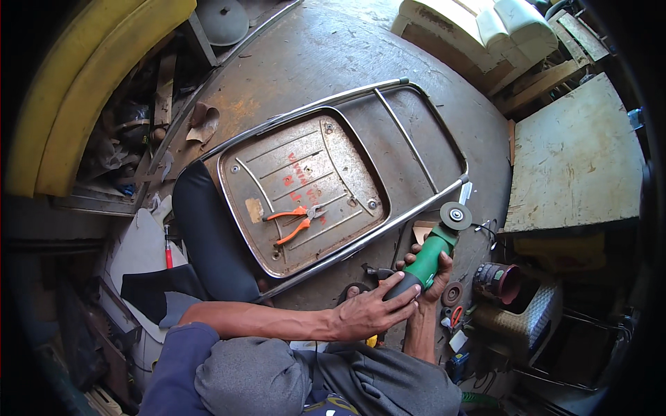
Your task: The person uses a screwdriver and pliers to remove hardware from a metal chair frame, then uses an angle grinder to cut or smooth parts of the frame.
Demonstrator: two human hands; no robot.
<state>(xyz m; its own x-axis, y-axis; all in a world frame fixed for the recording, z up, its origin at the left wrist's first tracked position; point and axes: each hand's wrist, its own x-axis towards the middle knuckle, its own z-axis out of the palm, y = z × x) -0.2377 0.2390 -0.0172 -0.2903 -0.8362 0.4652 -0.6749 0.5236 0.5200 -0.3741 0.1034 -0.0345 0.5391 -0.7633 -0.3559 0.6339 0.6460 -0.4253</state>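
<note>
A green angle grinder is in both my hands, its round disc pointing away from me. My right hand wraps round the green body from below. My left hand lies over its dark rear end, fingers curled on it. Beyond them a metal-framed chair lies on the floor, its rusty seat underside facing up. Orange-handled pliers rest on that underside. The chair's black padded backrest is at the left.
A hammer-like tool and a loose disc lie near my hands. To the right stand a round tin and a pale board. A red-handled screwdriver is at left; a worn cream seat stands at the back.
</note>
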